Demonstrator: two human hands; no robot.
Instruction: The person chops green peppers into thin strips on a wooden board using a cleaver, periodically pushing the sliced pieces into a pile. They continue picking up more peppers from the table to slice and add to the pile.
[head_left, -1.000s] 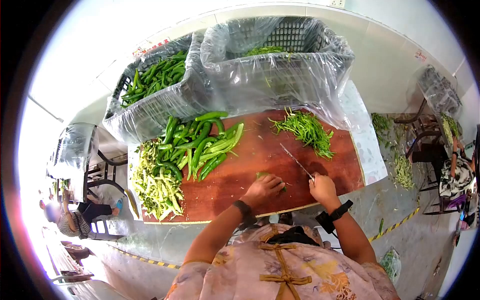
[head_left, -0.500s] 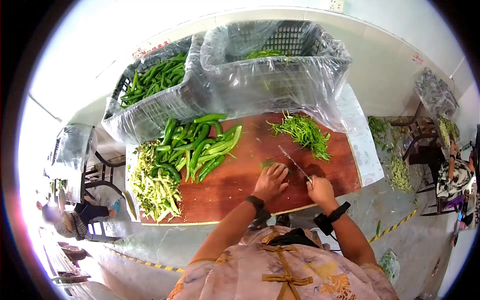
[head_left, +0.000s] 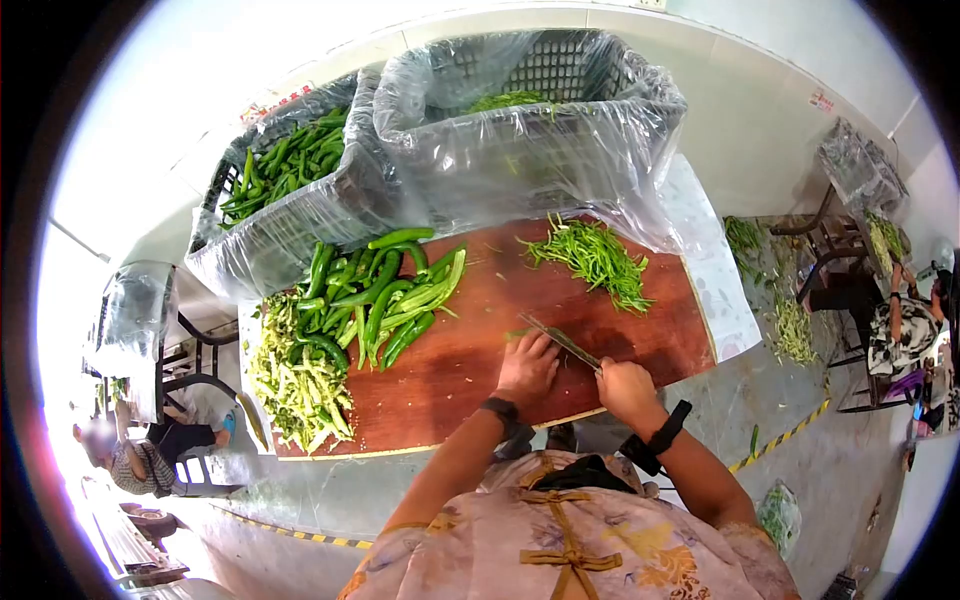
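Observation:
My right hand point(head_left: 627, 390) is wrapped round the handle of a knife point(head_left: 562, 341), whose blade points up and left beside my left hand. Against the brown board point(head_left: 460, 390), my left hand point(head_left: 529, 366) lies palm down with its fingers forward; a bit of green shows at its fingertips, too small to make out. Thin green strips point(head_left: 590, 260) form a pile beyond the knife. Whole and split green peppers point(head_left: 375, 295) lie at the board's left, next to a heap of pale cut cores point(head_left: 300, 375).
Behind the board stand a plastic-lined crate of green peppers point(head_left: 290, 165) and a larger lined crate point(head_left: 530, 150) with green strips. A person point(head_left: 140, 455) sits at far left, another person point(head_left: 895, 325) at far right. Scraps point(head_left: 793, 325) lie on the floor.
The knife has moved left, close to my left hand's fingertips, and its blade lies at a flatter slant. The whole view has shifted slightly.

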